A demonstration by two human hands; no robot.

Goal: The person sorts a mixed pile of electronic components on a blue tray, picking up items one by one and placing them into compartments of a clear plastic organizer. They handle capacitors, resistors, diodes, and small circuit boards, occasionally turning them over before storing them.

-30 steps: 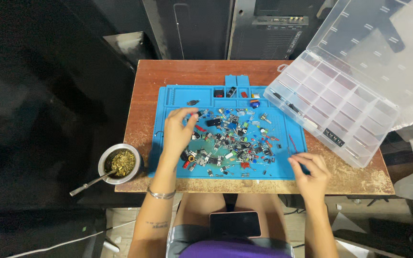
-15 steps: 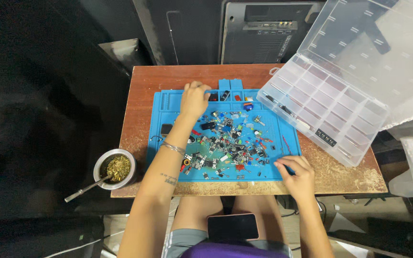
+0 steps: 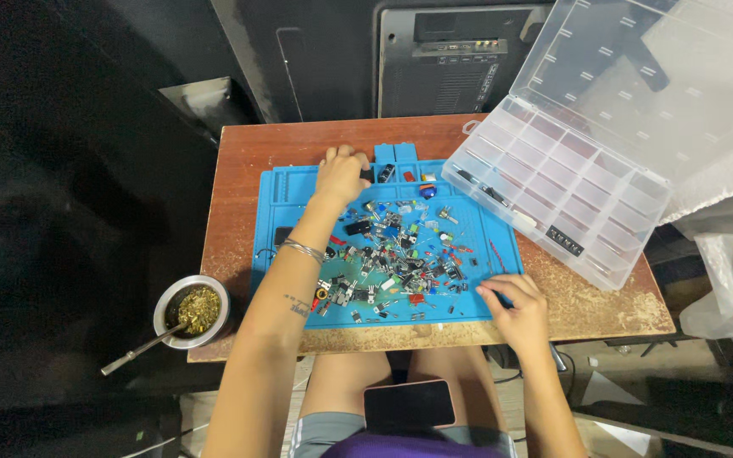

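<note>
Left hand [image 3: 343, 174]: fingers curled down over the small trays along the far edge of the blue mat [image 3: 299, 191], fingertips hidden; whether they pinch anything cannot be told. A metal bangle [image 3: 302, 249] circles the wrist.

Right hand [image 3: 511, 307]: fingers bent, tips pressed on the near right corner of the mat; nothing visible between them, grip uncertain.

Small parts [image 3: 400, 254]: a loose scatter of tiny electronic pieces, black, red, blue and silver, spread over the middle of the mat between the two hands. A few more sit in the far-edge trays, just beside the left fingers.

Mat: lies flat on the middle of the desk [image 3: 248, 153], a brown wooden top with a worn near edge.

Clear box [image 3: 553, 203]: compartmented, lid raised, overhanging the far right corner of the desk; mostly bare compartments, a few dark pieces inside.

Metal cup [image 3: 190, 310]: holds green herb and a metal straw, at the near left corner.

Phone [image 3: 409, 404]: dark, resting on the person's lap.
</note>
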